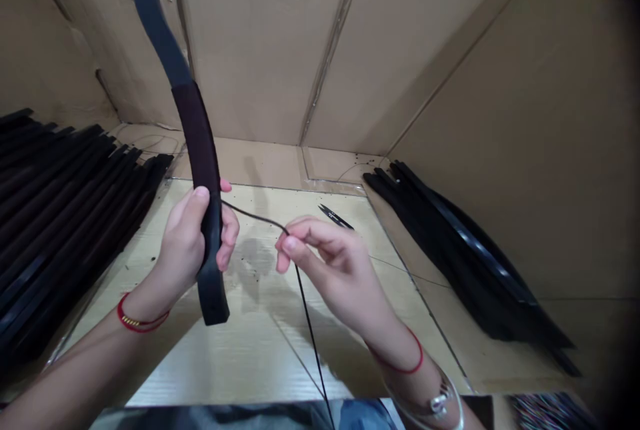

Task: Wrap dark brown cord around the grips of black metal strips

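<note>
My left hand (pixel 193 243) is closed around the lower part of a long curved black strip (pixel 193 130), held upright; a darker wrapping covers its middle section. My right hand (pixel 325 260) pinches a thin black cord (pixel 307 323) between thumb and fingers. The cord runs from the strip beside my left thumb across to the pinch, then hangs down toward my lap. Both hands hover above a pale cardboard work surface (pixel 250 350).
A stack of similar black strips (pixel 60 217) lies at the left. A smaller pile of black strips (pixel 460 250) lies at the right. Small black snips (pixel 336 217) rest on the surface behind my right hand. Cardboard walls (pixel 280 50) enclose the back and right.
</note>
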